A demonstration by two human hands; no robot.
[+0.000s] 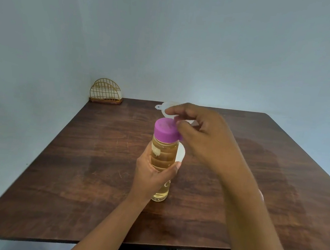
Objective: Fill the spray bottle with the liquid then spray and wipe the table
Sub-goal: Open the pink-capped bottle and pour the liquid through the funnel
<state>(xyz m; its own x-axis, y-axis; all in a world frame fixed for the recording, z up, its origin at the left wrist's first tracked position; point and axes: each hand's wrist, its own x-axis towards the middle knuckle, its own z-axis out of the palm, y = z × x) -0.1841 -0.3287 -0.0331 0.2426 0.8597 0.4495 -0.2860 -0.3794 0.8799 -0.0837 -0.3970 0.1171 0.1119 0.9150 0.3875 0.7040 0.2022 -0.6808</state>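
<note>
A clear bottle (163, 157) of yellowish liquid stands upright on the middle of the wooden table (74, 166). My left hand (150, 176) grips its lower body from the left. A purple cap (164, 132) sits on top, and my right hand (205, 137) has its thumb and curled fingers at the cap's right edge. Behind the bottle, a white funnel (169, 106) lies on the table, partly hidden by my right hand. A white rounded object (181, 154) shows just right of the bottle; I cannot tell what it is.
A gold wire napkin holder (106, 92) with white napkins stands at the table's far left corner, against the wall. A small white thing (261, 196) peeks out behind my right forearm. The near table edge runs just below my arms.
</note>
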